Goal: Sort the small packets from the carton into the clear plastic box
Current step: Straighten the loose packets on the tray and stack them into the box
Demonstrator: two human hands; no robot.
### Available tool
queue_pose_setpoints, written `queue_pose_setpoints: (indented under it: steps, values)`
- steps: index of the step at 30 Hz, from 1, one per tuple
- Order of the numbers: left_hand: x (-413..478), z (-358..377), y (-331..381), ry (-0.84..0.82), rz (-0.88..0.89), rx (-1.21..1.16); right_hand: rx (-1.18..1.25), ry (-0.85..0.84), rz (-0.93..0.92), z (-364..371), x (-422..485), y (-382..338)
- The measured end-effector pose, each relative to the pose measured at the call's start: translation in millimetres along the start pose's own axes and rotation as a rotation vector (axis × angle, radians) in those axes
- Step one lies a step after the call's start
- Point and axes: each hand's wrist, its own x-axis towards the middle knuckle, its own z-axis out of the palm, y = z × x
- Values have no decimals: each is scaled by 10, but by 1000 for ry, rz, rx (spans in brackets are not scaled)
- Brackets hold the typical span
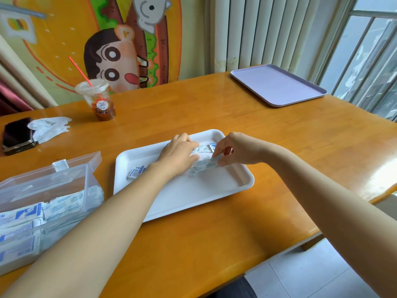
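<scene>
A white tray (193,196) lies in the middle of the wooden table with small blue-and-white packets on it. My left hand (179,153) lies palm down over several packets at the tray's far side, fingers curled on them. My right hand (235,150) pinches the end of a packet strip (203,166) between thumb and fingers. Two packets (136,171) lie by my left wrist, and one more packet (213,146) sits between my hands. The clear plastic box (47,203) stands at the left, lid up, holding many packets.
An iced drink cup (98,100) with a red straw stands at the back left. A dark phone (18,135) and white gloves (50,127) lie at the far left. A lilac tray (277,84) sits at the back right, near the table's edge and window.
</scene>
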Motion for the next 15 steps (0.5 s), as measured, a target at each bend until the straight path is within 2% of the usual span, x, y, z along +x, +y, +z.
queue_pose_setpoints:
  steps: [5, 8, 11, 15]
  values:
    - [-82, -32, -15, 68, 19, -70, -62, -12, 64, 58, 51, -10]
    - [-125, -114, -32, 31, 12, -156, -96, -34, 60, 72, 113, -60]
    - [-139, -128, 2, -7, 18, -125, -121, -73, 19, 78, 165, -113]
    - [-144, -144, 53, -103, -55, -234, -143, -110, 28, 127, 222, -115]
